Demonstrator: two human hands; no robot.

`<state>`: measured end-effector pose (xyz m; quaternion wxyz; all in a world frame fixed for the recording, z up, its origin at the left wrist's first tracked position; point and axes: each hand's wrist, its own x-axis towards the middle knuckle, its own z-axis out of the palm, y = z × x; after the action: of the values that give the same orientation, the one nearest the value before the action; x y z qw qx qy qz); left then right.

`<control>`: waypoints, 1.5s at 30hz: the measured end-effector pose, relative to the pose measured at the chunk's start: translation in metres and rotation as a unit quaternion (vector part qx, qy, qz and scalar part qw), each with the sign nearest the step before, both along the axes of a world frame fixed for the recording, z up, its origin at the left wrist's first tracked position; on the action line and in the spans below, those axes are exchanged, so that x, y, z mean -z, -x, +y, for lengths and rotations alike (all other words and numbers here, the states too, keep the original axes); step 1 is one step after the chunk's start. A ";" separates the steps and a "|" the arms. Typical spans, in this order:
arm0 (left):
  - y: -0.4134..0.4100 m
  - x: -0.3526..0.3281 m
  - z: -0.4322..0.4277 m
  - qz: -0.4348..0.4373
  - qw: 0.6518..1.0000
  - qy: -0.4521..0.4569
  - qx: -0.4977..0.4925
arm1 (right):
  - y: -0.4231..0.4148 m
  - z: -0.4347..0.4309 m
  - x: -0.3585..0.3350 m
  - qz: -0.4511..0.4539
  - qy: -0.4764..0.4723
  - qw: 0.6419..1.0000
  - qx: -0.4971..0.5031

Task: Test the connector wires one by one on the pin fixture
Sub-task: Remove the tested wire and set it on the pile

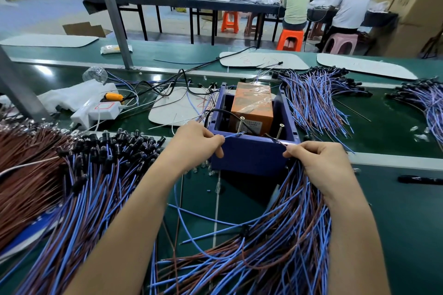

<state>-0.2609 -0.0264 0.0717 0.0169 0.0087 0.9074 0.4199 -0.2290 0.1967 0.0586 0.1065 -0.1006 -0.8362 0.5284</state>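
Orange stools (pixel 229 22) stand by the long dark table (pixel 182 2) behind.

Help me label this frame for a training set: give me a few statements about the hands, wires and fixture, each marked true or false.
1. The left hand pinches a blue wire whose tip reaches the left screw. True.
2. The right hand holds nothing. False: its fingers pinch a brown wire that leads to the right screw.
3. An orange box sits inside the blue box. True.
4. Both screws lie flat. False: they stand up from the blue box's front wall.
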 end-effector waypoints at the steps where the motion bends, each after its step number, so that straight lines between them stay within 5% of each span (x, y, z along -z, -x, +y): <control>1: 0.000 0.000 0.000 -0.001 1.000 -0.001 0.002 | 0.000 0.000 0.000 -0.001 0.001 1.000 0.000; 23: -0.003 0.015 0.020 -0.067 0.993 0.013 0.092 | 0.000 0.003 0.002 -0.020 0.007 1.000 -0.010; 45: -0.001 0.020 0.026 -0.060 0.996 0.010 0.066 | 0.006 0.002 0.008 -0.011 0.004 1.000 0.008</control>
<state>-0.2599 -0.0007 0.0513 0.0987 0.0432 0.9064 0.4084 -0.2355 0.1989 0.0502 0.1013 -0.1134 -0.8345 0.5297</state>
